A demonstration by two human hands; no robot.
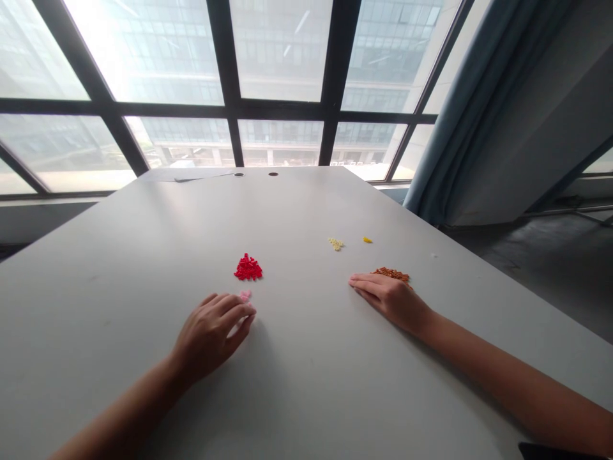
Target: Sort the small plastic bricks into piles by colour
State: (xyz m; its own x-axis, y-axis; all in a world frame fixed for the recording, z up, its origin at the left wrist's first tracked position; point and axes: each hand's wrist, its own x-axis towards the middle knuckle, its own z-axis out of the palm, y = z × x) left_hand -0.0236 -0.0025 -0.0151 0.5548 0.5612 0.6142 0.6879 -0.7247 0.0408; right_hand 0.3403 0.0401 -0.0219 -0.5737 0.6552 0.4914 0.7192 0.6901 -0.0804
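Observation:
My left hand (pixel 213 335) rests on the white table (pixel 119 268) with its fingers curled, the fingertips just below a small pink heap of plastic pieces (pixel 245 296). Whether it holds anything is hidden. Above that heap lies a larger red pile of small plastic pieces (pixel 248 268). My right hand (pixel 390 300) lies flat, holding nothing, its fingers over the near edge of an orange-brown pile of pieces (pixel 393 275). Farther off are a pale yellow cluster (pixel 336 244) and a tiny yellow bit (pixel 366 239).
The table's far edge has two round cable holes (pixel 238 174) and meets a large dark-framed window (pixel 280 134). A blue-grey curtain (pixel 460 108) hangs at the right above a dark floor (pixel 536 268). A black object (pixel 550 452) pokes in at the bottom right.

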